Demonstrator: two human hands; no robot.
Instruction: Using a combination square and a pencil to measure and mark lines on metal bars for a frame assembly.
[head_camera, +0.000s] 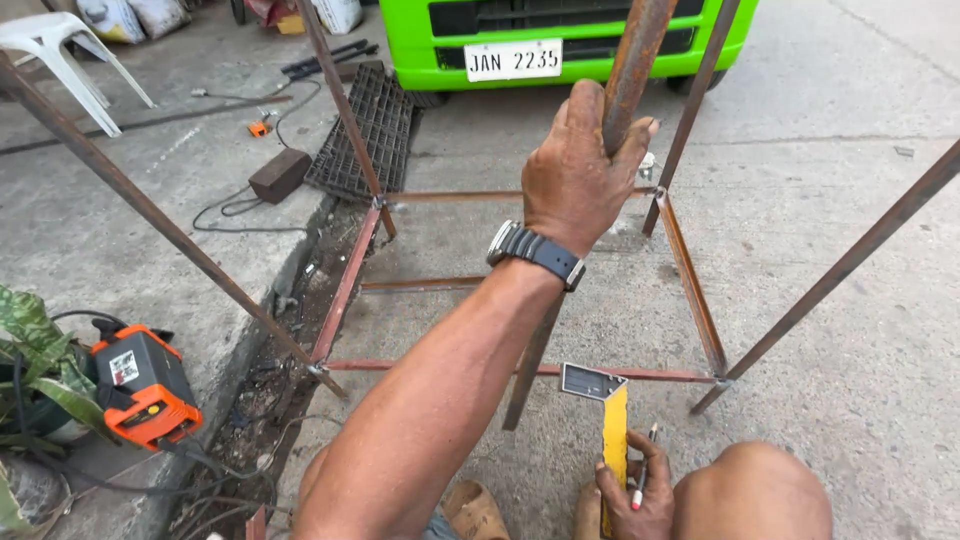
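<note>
My view is from a head camera looking down, and much is cut off. The rusty bar (632, 70) runs out of the top of the frame, so I cannot see its upper end, and its lower stretch passes behind my forearm. The green vehicle (570, 35) shows only its front bumper. My right hand (634, 495) sits at the bottom edge, partly out of view beside my bare knee.

The ground is pale, cracked concrete outdoors, with a dirt-filled gutter along a raised kerb on the left. A square frame (520, 285) of rusty steel strips lies on the concrete, with slanted legs rising from its corners. On the kerb sits an orange welding machine (140, 385) with black cables, next to a leafy plant. Further back are a black grate (365, 135) and a white plastic chair (60, 55).

My left hand (580, 170), with a dark wristwatch, is wrapped tight around the rusty bar, fingers fully curled, above the frame's far side. My right hand grips a yellow-handled square (608, 420) and pinches a pencil (643, 470) between its fingers, low near the frame's near strip.
</note>
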